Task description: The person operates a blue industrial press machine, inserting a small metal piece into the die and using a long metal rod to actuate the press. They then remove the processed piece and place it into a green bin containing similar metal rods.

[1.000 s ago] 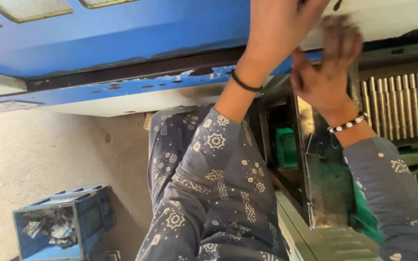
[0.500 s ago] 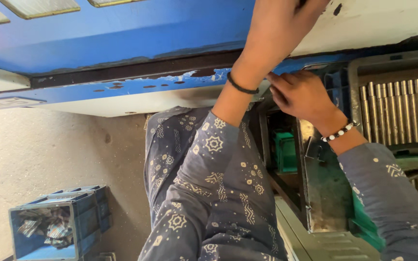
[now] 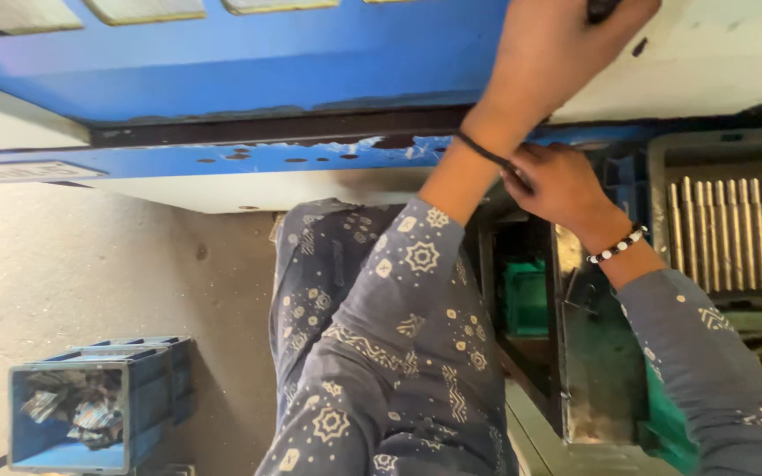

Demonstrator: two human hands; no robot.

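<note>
Head view, looking down past patterned grey sleeves. Left hand (image 3: 566, 53) raised to the white-and-blue machine panel (image 3: 310, 79) at top of frame; a dark object (image 3: 606, 9) shows at its fingertips but is cut off by the frame edge, so cannot tell what it is or whether the fingers are closed on it. Thin black band on that wrist. Right hand (image 3: 557, 185) sits lower, just under the left wrist, at the blue lip of the machine; fingers curled inward, back of hand toward camera, fingertips hidden behind the left forearm, so the grip cannot be told. Black-and-white bead bracelet (image 3: 617, 247) on the right wrist. Right of the hands, a grey tray (image 3: 663, 176) holds a row of metal rods (image 3: 734, 234) lying side by side; their lower ends pass out of sight. Below the right hand, a dark recess with a green block (image 3: 524, 295), partly shadowed. Lower left on the concrete floor, a blue crate (image 3: 147, 397) with scrap metal pieces (image 3: 68, 410), blurred, kind unclear.
</note>
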